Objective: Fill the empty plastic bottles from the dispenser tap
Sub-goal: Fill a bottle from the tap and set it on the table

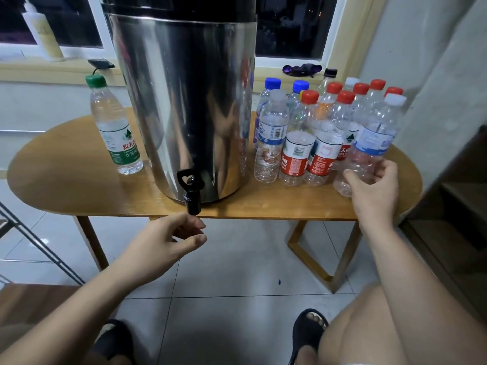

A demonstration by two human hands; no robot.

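Note:
A tall steel dispenser [184, 101] stands on the wooden table [263, 204], its black tap [190, 191] hanging over the front edge. My right hand [374, 191] grips the lower part of an empty white-capped bottle [369, 143] at the right end of the table. That bottle leans slightly left. My left hand [163, 243] hovers just below the tap with fingers loosely curled, holding nothing. Several empty capped bottles [297, 143] with red, blue and white caps cluster right of the dispenser. A green-capped bottle [113, 127] filled with water stands to the left of it.
A windowsill runs behind the table, with a pale squeeze bottle [44, 35], a dark device [101, 63] and a dark cloth [303, 68]. A metal rack [39, 241] stands at the left, a wall and cabinet at the right. Tiled floor lies below, with my sandalled feet.

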